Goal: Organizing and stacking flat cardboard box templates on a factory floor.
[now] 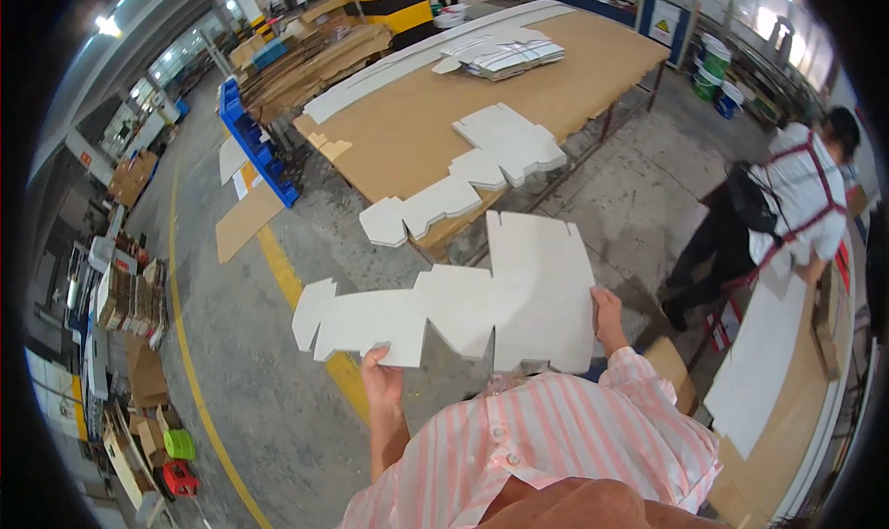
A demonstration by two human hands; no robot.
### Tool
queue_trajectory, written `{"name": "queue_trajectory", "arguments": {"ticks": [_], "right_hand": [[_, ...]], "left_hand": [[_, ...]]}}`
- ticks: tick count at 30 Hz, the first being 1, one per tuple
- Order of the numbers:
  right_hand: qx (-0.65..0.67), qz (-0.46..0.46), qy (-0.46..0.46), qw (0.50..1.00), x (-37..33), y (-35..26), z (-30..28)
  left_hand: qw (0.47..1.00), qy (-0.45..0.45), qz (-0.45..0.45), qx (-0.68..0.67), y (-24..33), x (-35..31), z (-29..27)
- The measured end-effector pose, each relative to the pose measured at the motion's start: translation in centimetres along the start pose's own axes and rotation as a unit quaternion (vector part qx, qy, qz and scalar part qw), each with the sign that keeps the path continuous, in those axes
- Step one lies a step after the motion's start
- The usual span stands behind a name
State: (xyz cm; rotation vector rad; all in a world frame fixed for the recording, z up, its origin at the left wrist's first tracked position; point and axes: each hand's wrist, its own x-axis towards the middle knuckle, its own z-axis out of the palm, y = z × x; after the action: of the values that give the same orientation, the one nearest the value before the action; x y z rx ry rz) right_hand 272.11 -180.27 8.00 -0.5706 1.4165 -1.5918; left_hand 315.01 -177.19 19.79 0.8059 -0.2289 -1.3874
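A white die-cut cardboard blank (454, 307), with notches along its edges and a squarer panel at the right, is held out flat in front of me. My left hand (381, 371) grips its near edge, the thumb on top and the fingers mostly underneath. At the right edge my right hand (607, 316) closes around the board. Just beyond, similar white blanks (514, 149) lie on the near edge of a brown-topped table (407, 154), partly overhanging it.
Farther back on the table sits a stack of white sheets (514, 56). A blue plastic pallet (255, 149) stands upright at the table's left end. To the right, a co-worker (787, 195) bends over another table (787, 418). Paint buckets (711, 70) stand at the far right.
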Motion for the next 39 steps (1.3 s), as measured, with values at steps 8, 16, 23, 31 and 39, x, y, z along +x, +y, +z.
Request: {"name": "queue_trajectory", "arguments": {"ticks": [8,16,23,31,39], "right_hand": [[-0.039,-0.020,-0.042,0.998,15.2,-6.6,7.4],[-0.109,-0.016,-0.033,0.993,28.8,-8.1,12.7],[-0.236,-0.105,-0.106,0.960,45.0,-12.2,18.8],[-0.556,-0.208,-0.095,0.799,54.2,-6.2,20.0],[-0.528,-0.108,-0.118,0.834,53.8,-3.0,17.3]], "left_hand": [[1.000,0.004,0.015,0.014,-1.6,12.2,6.4],[0.999,0.016,0.034,0.030,-5.3,25.6,10.5],[0.997,-0.013,-0.069,0.040,-9.7,34.6,12.3],[0.975,0.044,-0.218,0.014,-16.4,40.6,11.1],[0.889,0.083,-0.378,0.245,-13.9,39.2,11.8]]}}
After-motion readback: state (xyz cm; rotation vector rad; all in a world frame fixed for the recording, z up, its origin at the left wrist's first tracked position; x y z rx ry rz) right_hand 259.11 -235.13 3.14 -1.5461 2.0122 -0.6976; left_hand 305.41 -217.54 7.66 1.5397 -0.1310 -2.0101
